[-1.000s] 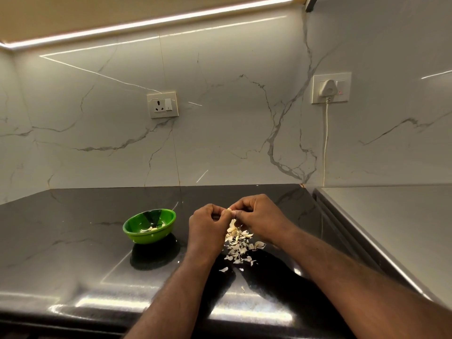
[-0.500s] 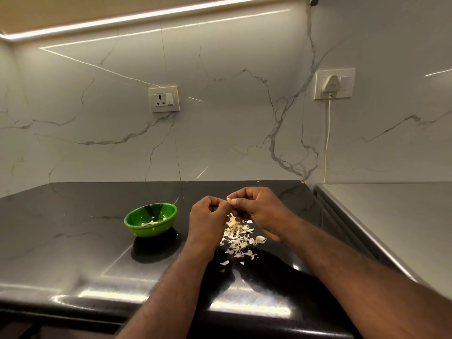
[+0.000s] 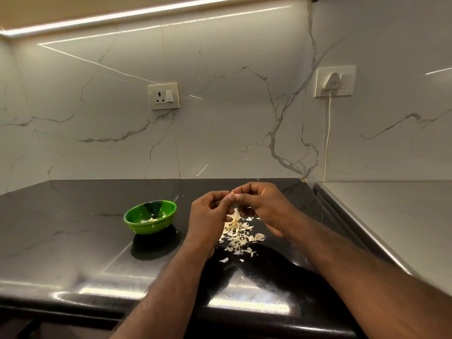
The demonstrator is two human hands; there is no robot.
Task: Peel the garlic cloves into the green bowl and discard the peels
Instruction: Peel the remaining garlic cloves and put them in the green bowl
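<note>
Head view
Left hand (image 3: pixel 208 216): fingers curled, thumb and forefinger pinching a small pale garlic clove (image 3: pixel 232 193), mostly hidden.
Right hand (image 3: pixel 264 206): fingers curled, tips pinching the same clove.
Glossy round green bowl (image 3: pixel 151 228): left of the hands, on the polished black stone counter (image 3: pixel 73 241); pale pieces inside.
Papery off-white peels (image 3: pixel 238 234): loose heap beneath the hands.

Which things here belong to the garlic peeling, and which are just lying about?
In the job: left hand, right hand, the garlic clove pinched between them, green bowl, pile of peels on the counter.
Lying about: wall socket, plug with its white cord.
</note>
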